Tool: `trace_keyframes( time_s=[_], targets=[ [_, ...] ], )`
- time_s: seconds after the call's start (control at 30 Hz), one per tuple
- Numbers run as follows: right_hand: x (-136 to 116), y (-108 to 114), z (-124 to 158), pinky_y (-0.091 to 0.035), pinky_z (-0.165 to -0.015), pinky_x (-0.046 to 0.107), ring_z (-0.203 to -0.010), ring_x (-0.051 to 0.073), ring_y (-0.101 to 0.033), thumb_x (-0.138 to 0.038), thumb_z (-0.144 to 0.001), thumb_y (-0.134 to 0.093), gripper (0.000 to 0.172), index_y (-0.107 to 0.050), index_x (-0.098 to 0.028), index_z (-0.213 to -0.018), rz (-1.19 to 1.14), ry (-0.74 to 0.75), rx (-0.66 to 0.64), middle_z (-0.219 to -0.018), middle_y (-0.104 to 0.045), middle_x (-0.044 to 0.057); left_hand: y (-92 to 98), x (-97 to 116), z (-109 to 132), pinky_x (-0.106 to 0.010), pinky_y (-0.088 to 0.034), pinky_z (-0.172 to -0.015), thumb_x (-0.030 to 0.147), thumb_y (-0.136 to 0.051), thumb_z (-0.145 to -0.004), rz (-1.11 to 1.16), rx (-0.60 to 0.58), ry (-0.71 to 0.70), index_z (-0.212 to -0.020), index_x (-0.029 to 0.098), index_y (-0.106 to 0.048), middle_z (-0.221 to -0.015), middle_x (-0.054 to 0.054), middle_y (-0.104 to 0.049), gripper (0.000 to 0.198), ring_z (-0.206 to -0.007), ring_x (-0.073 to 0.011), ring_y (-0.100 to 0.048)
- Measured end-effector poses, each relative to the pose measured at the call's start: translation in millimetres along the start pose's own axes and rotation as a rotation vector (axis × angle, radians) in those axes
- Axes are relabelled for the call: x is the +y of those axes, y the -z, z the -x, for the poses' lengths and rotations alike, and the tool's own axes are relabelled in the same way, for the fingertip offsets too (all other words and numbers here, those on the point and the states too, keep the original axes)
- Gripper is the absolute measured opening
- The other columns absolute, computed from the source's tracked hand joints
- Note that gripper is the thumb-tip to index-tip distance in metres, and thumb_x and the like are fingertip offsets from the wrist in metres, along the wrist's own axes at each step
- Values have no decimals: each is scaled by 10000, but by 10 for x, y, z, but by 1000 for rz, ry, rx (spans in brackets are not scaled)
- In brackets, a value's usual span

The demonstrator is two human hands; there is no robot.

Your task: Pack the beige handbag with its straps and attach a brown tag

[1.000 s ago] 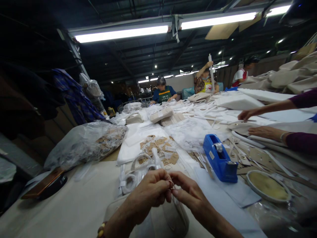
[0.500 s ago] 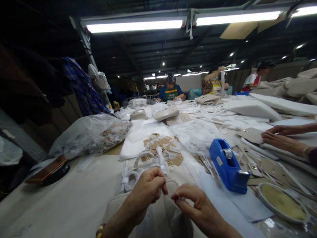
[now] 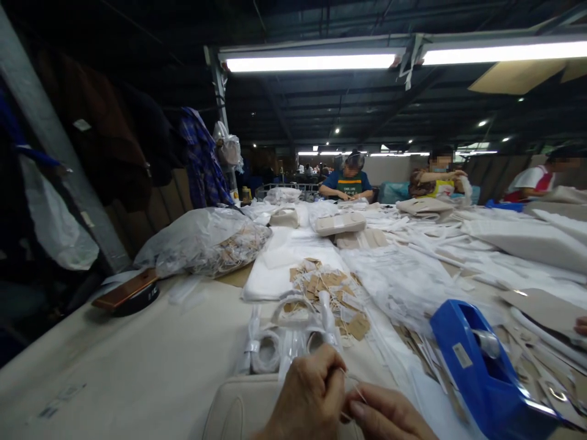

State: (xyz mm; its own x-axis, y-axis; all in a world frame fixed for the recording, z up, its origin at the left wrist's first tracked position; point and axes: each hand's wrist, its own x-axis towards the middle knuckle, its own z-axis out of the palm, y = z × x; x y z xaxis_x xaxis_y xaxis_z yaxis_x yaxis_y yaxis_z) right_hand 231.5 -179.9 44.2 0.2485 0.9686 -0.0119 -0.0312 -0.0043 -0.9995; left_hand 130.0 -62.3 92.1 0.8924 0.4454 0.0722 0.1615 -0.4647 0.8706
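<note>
My left hand (image 3: 307, 391) is pinched on a thin pale string (image 3: 360, 394) near the front middle. Close on its right, my right hand (image 3: 389, 415) grips the same string between thumb and fingers. Beneath both hands lies a beige bag (image 3: 229, 406), partly hidden by them. Behind it, the bag's handle (image 3: 293, 300) and straps are wrapped in clear plastic, with a rolled strap (image 3: 266, 351) at the left. Just beyond is a pile of brown paper tags (image 3: 321, 284) with strings.
A blue tape dispenser (image 3: 477, 360) stands at the right, beside beige strips. A plastic bag of tags (image 3: 202, 238) and a phone on a black round object (image 3: 131, 293) lie left. Co-workers (image 3: 348, 183) sit across the table; another person's fingers (image 3: 581, 325) show at the right edge.
My view has turned left, so most things appear farther right. My hands have come closer together, both still on the string. The co-worker's hands at the right have mostly left view.
</note>
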Motion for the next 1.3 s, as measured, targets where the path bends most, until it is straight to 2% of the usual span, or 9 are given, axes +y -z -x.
trace_keyframes(
  time_s=[0.1, 0.23, 0.37, 0.43, 0.63, 0.87, 0.97, 1.07, 1.3],
  targets=[
    [-39, 98, -114, -183, -437, 211, -450, 66, -271, -728, -682, -533, 566, -553, -162, -713, 73, -136, 58, -463, -308, -68, 66, -182, -141, -257, -329, -577, 128, -419, -762, -118, 117, 40, -686, 169, -547, -595, 0, -524, 154, -589, -144, -504],
    [-303, 275, -288, -77, -408, 209, -393, 35, -118, -683, -670, -591, 533, -562, -158, -759, -39, -279, 126, -423, -172, -125, 190, -417, -397, -240, -407, -564, 184, -498, -776, -122, -77, 22, -798, 140, -624, -678, -24, -602, 135, -635, -160, -563],
    [-441, 396, -454, -60, -417, 206, -408, 26, -90, -638, -670, -629, 503, -560, -154, -788, -62, -249, 246, -448, -161, -135, 297, -597, -767, -363, -384, -907, 146, -428, -835, -438, 179, -122, -1033, 154, -620, -1101, -118, -573, 276, -1057, -235, -501],
    [-425, 404, -511, -59, -417, 208, -408, 26, -93, -645, -673, -619, 516, -560, -148, -798, -41, -246, 248, -448, -167, -136, 333, -668, -971, -436, -320, -969, 122, -429, -831, -556, 179, -180, -1098, 213, -604, -1233, -116, -501, 333, -1169, -272, -410],
    [-305, 364, -577, -74, -431, 211, -422, 29, -103, -637, -713, -578, 509, -557, -136, -807, 35, -263, 251, -460, -173, -134, 512, -846, -1223, -423, -408, -857, 114, -418, -853, -762, -10, -284, -967, 216, -628, -1006, -90, -607, 260, -972, -248, -546],
    [-175, 360, -774, -103, -425, 204, -424, 45, -121, -604, -745, -531, 464, -553, -147, -820, 82, -290, 223, -468, -184, -124, 624, -1075, -1092, -282, -476, -705, 71, -378, -843, -737, 46, -230, -1003, 194, -583, -915, -66, -607, 288, -816, -188, -583],
    [-250, 307, -987, -222, -433, 203, -421, 76, -285, -520, -830, -410, 414, -573, -141, -864, 383, -243, 245, -474, -307, -85, 578, -1117, -1113, -256, -474, -772, 8, -382, -790, -664, 104, -203, -1005, 183, -575, -935, -52, -612, 338, -855, -165, -581],
    [-371, 205, -1266, -388, -630, 230, -718, 148, -577, -298, -897, -337, 304, -601, -147, -895, 985, -180, 291, -730, -619, 43, 553, -1110, -1129, -258, -463, -839, 31, -445, -764, -600, 130, -204, -1001, 162, -579, -938, -55, -620, 302, -910, -170, -577],
    [-304, 55, -1692, -427, -700, 335, -862, 285, -650, -72, -819, -358, 305, -633, -88, -951, 1411, -330, 259, -907, -678, 207, 540, -1126, -1148, -258, -464, -856, 39, -438, -769, -535, 100, -254, -963, 153, -613, -961, -65, -641, 285, -942, -172, -585]
  ],
)
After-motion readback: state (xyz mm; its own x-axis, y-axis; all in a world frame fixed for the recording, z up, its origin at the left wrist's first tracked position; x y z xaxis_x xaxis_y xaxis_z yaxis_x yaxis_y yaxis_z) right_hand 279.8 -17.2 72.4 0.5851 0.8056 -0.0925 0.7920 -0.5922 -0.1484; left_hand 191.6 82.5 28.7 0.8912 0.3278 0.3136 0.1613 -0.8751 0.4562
